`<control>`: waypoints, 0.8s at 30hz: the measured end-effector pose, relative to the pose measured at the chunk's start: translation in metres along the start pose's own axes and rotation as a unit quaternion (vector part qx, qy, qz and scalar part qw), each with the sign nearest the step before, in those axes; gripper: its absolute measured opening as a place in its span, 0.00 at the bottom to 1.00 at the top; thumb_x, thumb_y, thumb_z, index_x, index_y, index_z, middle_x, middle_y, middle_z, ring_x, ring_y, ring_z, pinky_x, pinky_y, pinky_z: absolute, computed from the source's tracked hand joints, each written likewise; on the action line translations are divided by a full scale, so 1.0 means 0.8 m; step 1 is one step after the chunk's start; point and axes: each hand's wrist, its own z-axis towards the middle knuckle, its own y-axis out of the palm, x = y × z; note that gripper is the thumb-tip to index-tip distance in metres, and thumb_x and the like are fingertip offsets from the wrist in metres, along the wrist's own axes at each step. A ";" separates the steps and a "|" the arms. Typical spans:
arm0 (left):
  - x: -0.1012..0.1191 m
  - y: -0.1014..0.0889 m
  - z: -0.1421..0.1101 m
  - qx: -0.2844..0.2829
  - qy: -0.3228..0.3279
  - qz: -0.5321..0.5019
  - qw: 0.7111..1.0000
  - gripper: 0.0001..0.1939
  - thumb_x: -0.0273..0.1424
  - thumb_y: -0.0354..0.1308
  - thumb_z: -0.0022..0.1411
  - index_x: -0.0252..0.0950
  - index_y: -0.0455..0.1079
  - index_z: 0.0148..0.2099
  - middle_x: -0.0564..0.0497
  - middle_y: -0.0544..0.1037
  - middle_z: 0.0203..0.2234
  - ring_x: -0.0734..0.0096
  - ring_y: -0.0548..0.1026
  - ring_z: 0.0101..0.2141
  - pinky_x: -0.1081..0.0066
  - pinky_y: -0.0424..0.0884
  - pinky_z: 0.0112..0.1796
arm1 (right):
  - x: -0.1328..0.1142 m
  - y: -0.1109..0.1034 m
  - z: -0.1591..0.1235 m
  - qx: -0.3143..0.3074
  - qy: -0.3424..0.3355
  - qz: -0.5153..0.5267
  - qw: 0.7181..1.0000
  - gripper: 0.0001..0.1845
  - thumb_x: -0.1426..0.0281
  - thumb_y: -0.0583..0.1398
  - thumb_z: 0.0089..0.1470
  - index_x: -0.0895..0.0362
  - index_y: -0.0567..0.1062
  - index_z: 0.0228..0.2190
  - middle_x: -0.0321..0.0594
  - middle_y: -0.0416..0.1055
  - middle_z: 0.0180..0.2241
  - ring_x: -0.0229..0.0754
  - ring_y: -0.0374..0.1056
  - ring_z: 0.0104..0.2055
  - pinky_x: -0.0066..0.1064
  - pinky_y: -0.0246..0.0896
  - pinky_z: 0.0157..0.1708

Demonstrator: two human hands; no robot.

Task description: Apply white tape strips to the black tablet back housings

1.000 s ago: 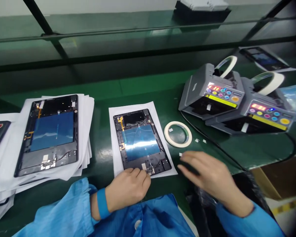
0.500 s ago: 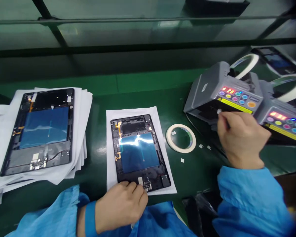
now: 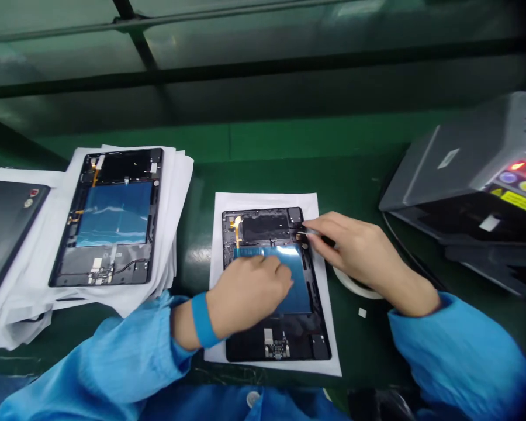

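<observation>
Opened tablet [image 3: 298,295], centre frame, lies on paper [image 3: 266,200], likely against scratches, as the right hand [image 3: 359,248] pinches a white strip [image 3: 305,233] and the left hand [image 3: 248,292] curls above, grip hidden.

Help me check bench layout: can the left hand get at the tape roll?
Probably yes: nothing visibly bars the left hand from the near edge of the tape roll, though the right hand hides the rest.

The middle tablet [image 3: 300,338] has glossy blue film [image 3: 297,299]. The sheet [image 3: 267,200] below is matt paper. The bench [image 3: 199,257] shines weakly
</observation>
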 end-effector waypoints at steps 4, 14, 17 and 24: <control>-0.019 0.013 0.050 -0.013 -0.069 0.057 0.996 0.08 0.23 0.54 0.67 0.34 0.68 0.33 0.49 0.73 0.27 0.62 0.77 0.27 0.69 0.70 0.22 | 0.013 0.013 -0.003 0.025 -0.037 0.024 0.999 0.10 0.72 0.58 0.63 0.61 0.74 0.45 0.44 0.77 0.41 0.41 0.73 0.38 0.32 0.68 0.37; -0.023 0.020 0.077 0.023 -0.040 0.085 0.995 0.09 0.19 0.50 0.66 0.34 0.67 0.34 0.51 0.71 0.25 0.67 0.73 0.25 0.69 0.68 0.22 | 0.028 0.015 -0.016 0.023 -0.009 0.100 0.995 0.12 0.73 0.59 0.61 0.59 0.73 0.47 0.43 0.77 0.42 0.43 0.72 0.39 0.35 0.68 0.41; -0.026 0.025 0.079 0.025 -0.030 0.071 0.997 0.10 0.20 0.49 0.69 0.34 0.68 0.36 0.52 0.71 0.26 0.69 0.71 0.25 0.69 0.67 0.24 | 0.029 0.015 -0.017 0.026 -0.005 0.093 0.995 0.12 0.72 0.59 0.61 0.59 0.74 0.47 0.44 0.77 0.42 0.44 0.72 0.40 0.36 0.68 0.42; -0.030 0.031 0.081 0.020 -0.031 0.045 0.998 0.11 0.23 0.49 0.71 0.35 0.69 0.36 0.53 0.71 0.27 0.70 0.70 0.27 0.68 0.66 0.28 | 0.030 0.014 -0.016 0.015 -0.013 0.075 0.997 0.13 0.70 0.59 0.62 0.61 0.74 0.47 0.45 0.76 0.41 0.44 0.71 0.39 0.38 0.68 0.41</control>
